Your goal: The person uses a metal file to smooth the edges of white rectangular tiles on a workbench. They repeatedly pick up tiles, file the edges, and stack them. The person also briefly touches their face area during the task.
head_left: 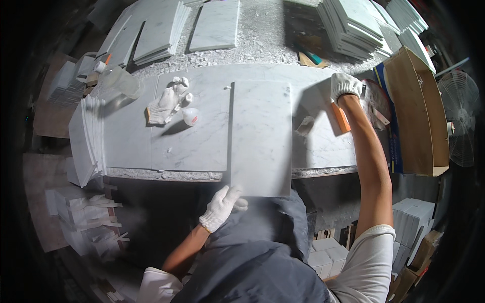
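A pale grey-veined marble tile (261, 136) lies lengthwise before me, its near end jutting past the table edge. My left hand (221, 208), in a white knit glove, pinches the tile's near left corner. Far to the right, my right hand (346, 86), also gloved, is closed beside an orange strip-like piece (341, 119). Its fingertips are turned away, so what they hold, if anything, is hidden. Around it are a clear plastic bag (375, 103) and, nearer the tile, a small whitish scrap (305, 125).
Loose white gloves (167, 103) and a small round bottle (190, 116) lie left of the tile. Tile stacks stand at the left (87, 141), back left (160, 33) and back right (351, 28). An open cardboard box (417, 116) borders the right side, with a fan (459, 116) beyond.
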### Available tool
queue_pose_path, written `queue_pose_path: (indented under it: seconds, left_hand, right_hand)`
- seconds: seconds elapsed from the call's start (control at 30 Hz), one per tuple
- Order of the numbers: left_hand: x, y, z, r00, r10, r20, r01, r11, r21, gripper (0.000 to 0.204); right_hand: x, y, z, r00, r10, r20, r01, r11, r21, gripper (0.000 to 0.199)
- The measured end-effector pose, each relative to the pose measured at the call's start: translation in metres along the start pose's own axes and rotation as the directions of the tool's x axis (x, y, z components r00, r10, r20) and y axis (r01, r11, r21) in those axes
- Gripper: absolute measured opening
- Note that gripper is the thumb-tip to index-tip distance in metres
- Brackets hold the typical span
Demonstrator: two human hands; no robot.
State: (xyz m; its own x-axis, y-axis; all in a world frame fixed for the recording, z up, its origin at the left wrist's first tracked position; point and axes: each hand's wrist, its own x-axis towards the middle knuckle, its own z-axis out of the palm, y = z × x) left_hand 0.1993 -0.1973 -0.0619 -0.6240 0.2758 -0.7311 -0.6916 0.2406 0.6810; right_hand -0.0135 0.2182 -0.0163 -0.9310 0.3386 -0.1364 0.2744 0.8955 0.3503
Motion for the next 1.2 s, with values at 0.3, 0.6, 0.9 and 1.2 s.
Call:
queue_pose_path:
  seconds: [0.3,0.6,0.9,1.2]
  left_hand:
    - [-0.013,0.023,-0.021,0.974,0.196,0.110,-0.213,0.648,0.731,0.043]
    - [-0.045,0.098,-0.012,0.704,0.688,0.178,-0.628,0.484,0.610,0.043]
    - [-0.010,0.105,0.033,0.694,0.709,0.123,-0.460,0.307,0.833,0.044]
    - [-0.010,0.091,0.053,0.585,0.744,0.323,-0.489,0.006,0.872,0.041]
  right_hand:
    - [-0.015,-0.003,-0.039,0.945,-0.039,-0.324,0.040,0.999,-0.004,0.020]
    - [-0.170,-0.027,-0.064,0.941,0.203,-0.269,0.321,-0.290,0.902,0.036]
    - [-0.233,-0.075,-0.010,0.969,0.080,0.235,-0.098,-0.747,0.658,0.041]
    - [-0.255,-0.088,0.005,0.917,-0.364,0.163,-0.309,-0.391,0.867,0.044]
